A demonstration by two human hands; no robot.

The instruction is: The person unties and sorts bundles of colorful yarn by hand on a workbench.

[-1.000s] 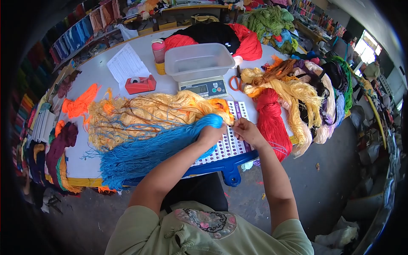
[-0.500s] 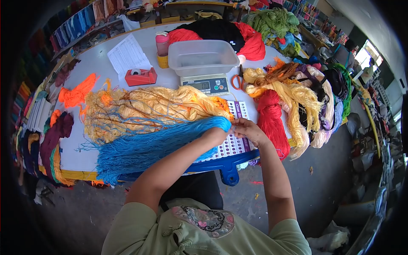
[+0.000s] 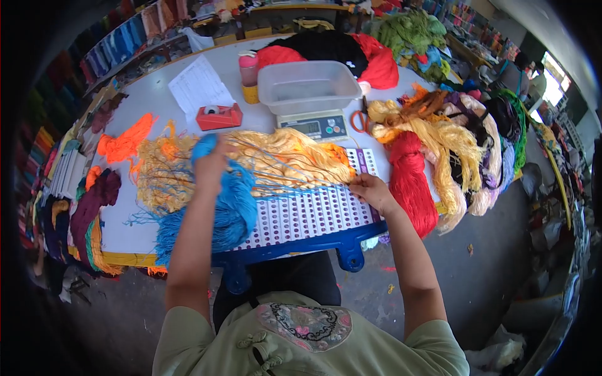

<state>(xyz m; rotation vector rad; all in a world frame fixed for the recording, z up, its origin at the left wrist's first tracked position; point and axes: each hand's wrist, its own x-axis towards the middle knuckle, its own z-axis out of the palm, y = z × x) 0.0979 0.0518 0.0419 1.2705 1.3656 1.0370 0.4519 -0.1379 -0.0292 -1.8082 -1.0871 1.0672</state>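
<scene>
My left hand [image 3: 212,166] grips the folded end of a bright blue yarn hank [image 3: 236,210], which bunches below it toward the table's front edge. At the right, my right hand [image 3: 371,191] has thumb and fingers pinched together on thin strands. Those blue strands run leftward from the pinch across the pale yellow yarn [image 3: 295,150]. Beneath both hands lies a white sheet with rows of dark dots [image 3: 307,216], bordered by a blue plastic bar [image 3: 301,247]. Orange patches show in the yellow yarn. A red yarn hank [image 3: 411,182] lies just right of my right hand.
Behind the yarn stand a digital scale [image 3: 313,125] with a clear plastic tub [image 3: 308,88], a red tape dispenser [image 3: 218,116], a pink-lidded bottle [image 3: 248,75] and a paper sheet [image 3: 197,88]. Orange-handled scissors [image 3: 359,120] lie near mixed hanks [image 3: 464,138]. People are in the background.
My left hand has swung left and away from the right hand, dragging the blue hank's end with it. More of the dotted sheet is uncovered. The right hand stays near its place, strands stretched from it.
</scene>
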